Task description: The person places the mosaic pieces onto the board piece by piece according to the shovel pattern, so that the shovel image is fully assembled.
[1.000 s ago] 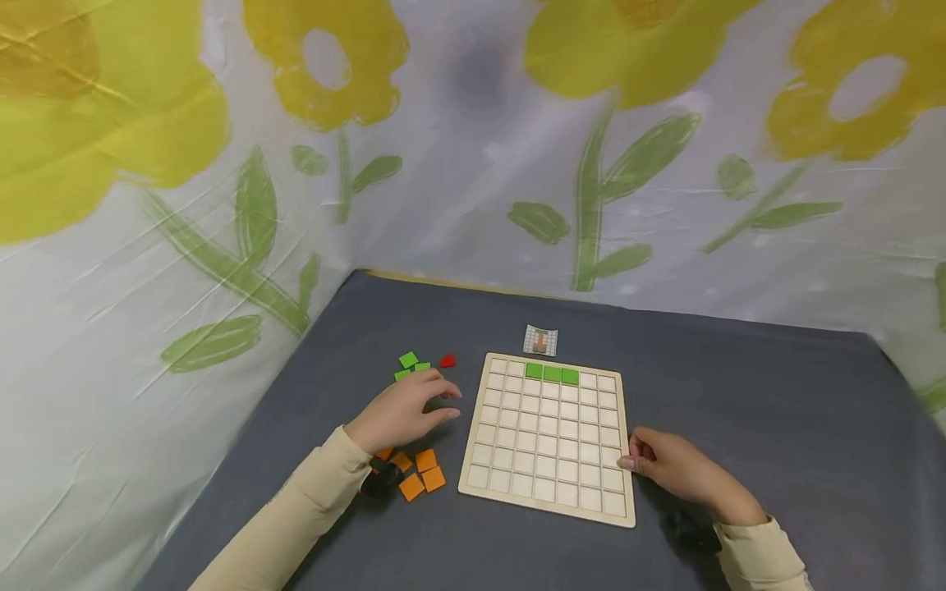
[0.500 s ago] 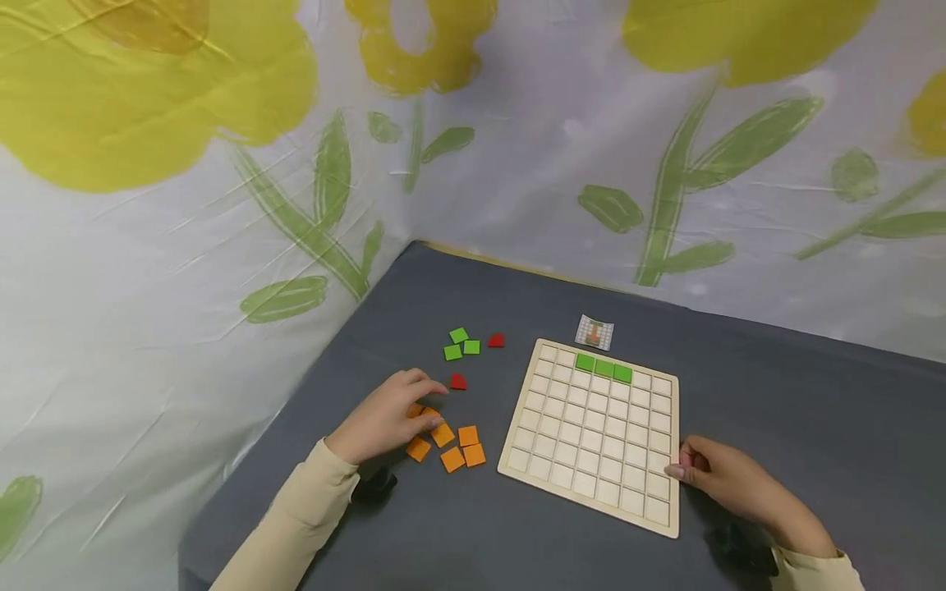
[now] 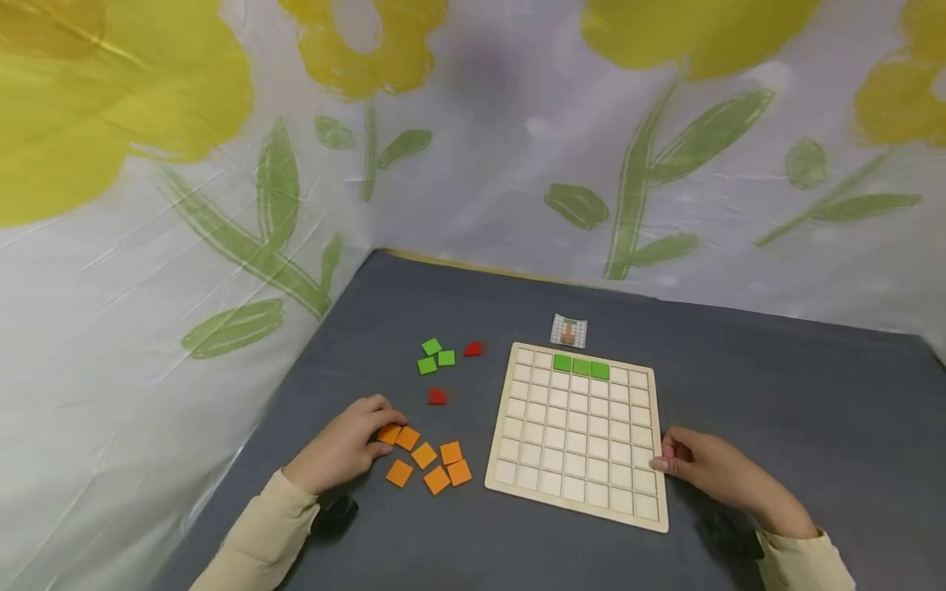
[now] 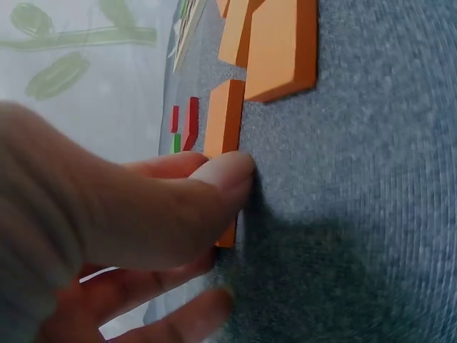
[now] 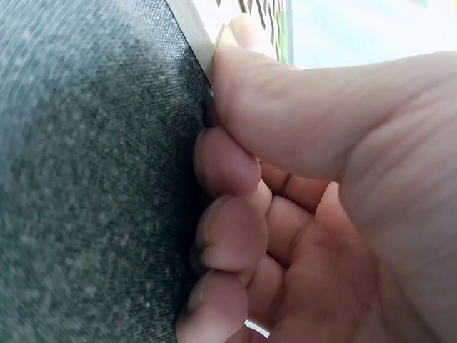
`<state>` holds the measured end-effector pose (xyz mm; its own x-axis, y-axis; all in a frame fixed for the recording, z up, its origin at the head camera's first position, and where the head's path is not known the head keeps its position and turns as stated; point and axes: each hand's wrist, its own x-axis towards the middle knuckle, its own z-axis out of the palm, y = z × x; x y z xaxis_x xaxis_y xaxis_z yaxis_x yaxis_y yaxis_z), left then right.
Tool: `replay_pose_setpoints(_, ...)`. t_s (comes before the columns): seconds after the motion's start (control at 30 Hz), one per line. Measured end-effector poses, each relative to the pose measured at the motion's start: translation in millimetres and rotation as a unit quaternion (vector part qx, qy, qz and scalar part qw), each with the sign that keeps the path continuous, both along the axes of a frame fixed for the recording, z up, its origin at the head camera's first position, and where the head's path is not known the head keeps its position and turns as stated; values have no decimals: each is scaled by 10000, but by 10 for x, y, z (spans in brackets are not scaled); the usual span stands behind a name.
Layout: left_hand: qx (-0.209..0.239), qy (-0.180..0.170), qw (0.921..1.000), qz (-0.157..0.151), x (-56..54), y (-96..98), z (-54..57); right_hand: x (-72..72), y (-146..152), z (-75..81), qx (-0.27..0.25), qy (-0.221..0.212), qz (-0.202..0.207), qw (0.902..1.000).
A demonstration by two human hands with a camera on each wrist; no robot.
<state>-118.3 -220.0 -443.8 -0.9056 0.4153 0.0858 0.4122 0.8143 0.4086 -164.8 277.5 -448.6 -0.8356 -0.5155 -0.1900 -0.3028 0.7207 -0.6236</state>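
Observation:
My left hand (image 3: 342, 445) pinches the leftmost orange square tile (image 3: 388, 434) between thumb and fingers at the edge of a loose group of orange tiles (image 3: 424, 455). In the left wrist view the thumb covers much of this orange tile (image 4: 227, 237), which lies on the dark cloth. My right hand (image 3: 718, 469) holds the right edge of a wooden grid board (image 3: 576, 506), thumb on top of the rim and fingers curled below. Three green tiles (image 3: 581, 367) sit side by side in the board's far row.
Three loose green tiles (image 3: 436, 357) and two red pieces (image 3: 474, 349) lie beyond the orange group. A small pattern card (image 3: 568, 332) rests behind the board. Flower-printed cloth (image 3: 488, 164) rises behind and left of the dark table.
My left hand has come back toward me from near the green tiles to the orange ones and taken hold of one. The right hand stays on the board's edge. The head view has shifted.

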Motion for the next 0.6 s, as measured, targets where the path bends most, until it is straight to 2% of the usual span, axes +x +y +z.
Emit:
replay_pose_setpoints(0.1, 96, 38, 9999, -8, 5, -25, -21, 2, -12, -8, -14, -34, -16, 10000)
replay_pose_setpoints(0.37, 211, 67, 9997, 73, -20, -66, -18, -30, -53, 66, -53, 195, 3, 9998)
replay_pose_setpoints(0.6, 56, 324, 9995, 25, -163, -12, 60, 19, -44, 31, -88, 176, -81, 9998)
